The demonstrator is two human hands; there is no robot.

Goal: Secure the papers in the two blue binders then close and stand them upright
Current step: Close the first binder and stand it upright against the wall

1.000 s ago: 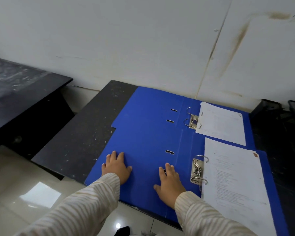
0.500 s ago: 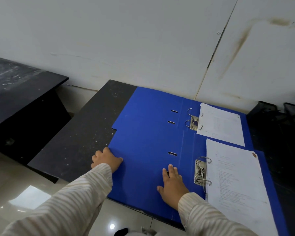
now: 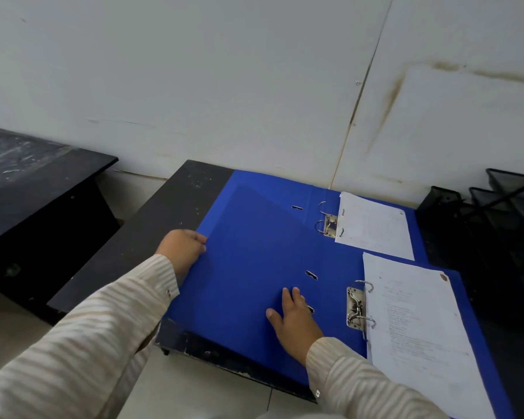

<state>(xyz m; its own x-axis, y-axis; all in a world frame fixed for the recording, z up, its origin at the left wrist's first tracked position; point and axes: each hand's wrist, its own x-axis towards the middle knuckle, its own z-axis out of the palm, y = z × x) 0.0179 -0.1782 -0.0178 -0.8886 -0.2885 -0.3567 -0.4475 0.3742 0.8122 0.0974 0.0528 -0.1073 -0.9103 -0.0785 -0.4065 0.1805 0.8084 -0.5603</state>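
Two blue binders lie open on a black table (image 3: 152,231). The near binder (image 3: 248,267) has its left cover lifted a little off the table, casting a shadow on the far binder (image 3: 273,186) behind it. My left hand (image 3: 182,246) grips that cover's left edge. My right hand (image 3: 294,319) rests flat on the same cover beside the spine. White papers (image 3: 418,334) sit on the near binder's metal rings (image 3: 357,306), which look parted at the top. More papers (image 3: 375,228) lie by the far binder's ring clip (image 3: 327,222).
A white wall runs right behind the table. A second black table (image 3: 37,182) stands lower at the left. Black wire mesh trays (image 3: 502,201) sit at the right. Pale floor tiles show below the table's front edge.
My left hand slid from the flat cover to its left edge, took hold and lifted it a little. My right hand stayed flat near the spine.
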